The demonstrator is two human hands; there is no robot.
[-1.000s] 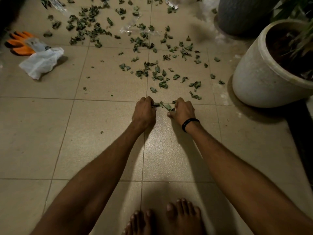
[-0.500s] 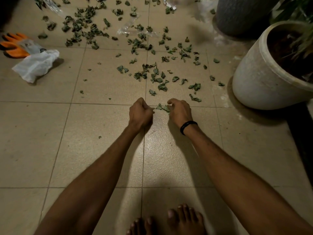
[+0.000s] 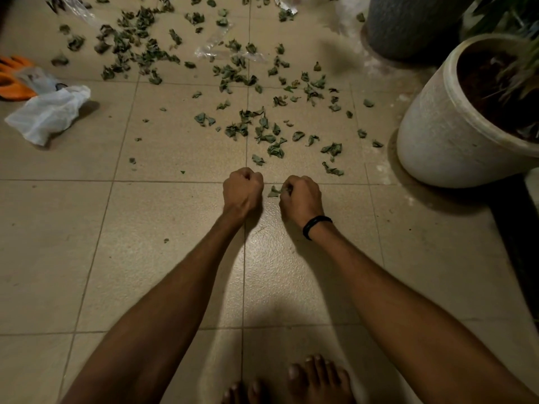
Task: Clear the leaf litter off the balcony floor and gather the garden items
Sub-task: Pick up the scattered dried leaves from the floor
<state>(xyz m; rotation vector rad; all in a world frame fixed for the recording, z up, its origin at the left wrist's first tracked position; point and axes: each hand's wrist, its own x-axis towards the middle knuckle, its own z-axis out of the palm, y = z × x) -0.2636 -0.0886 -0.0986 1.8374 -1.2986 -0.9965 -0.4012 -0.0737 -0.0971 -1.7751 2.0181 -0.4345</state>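
Note:
Dry green leaves (image 3: 264,132) lie scattered over the beige tiled floor (image 3: 163,228), thickest toward the far left. Both my hands are low over the floor at the near edge of the litter. My left hand (image 3: 242,190) is curled into a fist; whether it holds leaves is hidden. My right hand (image 3: 299,198), with a black band at the wrist, has its fingers curled round a few leaves (image 3: 274,191) that stick out on its left side. Orange gloves (image 3: 13,80) and a crumpled white bag (image 3: 49,112) lie at the far left.
A large white plant pot (image 3: 443,132) with soil stands at the right, a dark grey pot (image 3: 408,24) behind it. Clear plastic scraps (image 3: 215,46) lie among the far leaves. My bare feet (image 3: 306,383) are at the bottom edge. A dark strip (image 3: 516,234) runs along the right.
Both hands have closed into fists around the small cluster of leaves that lay between them. The leaves on the floor between the hands are mostly gone.

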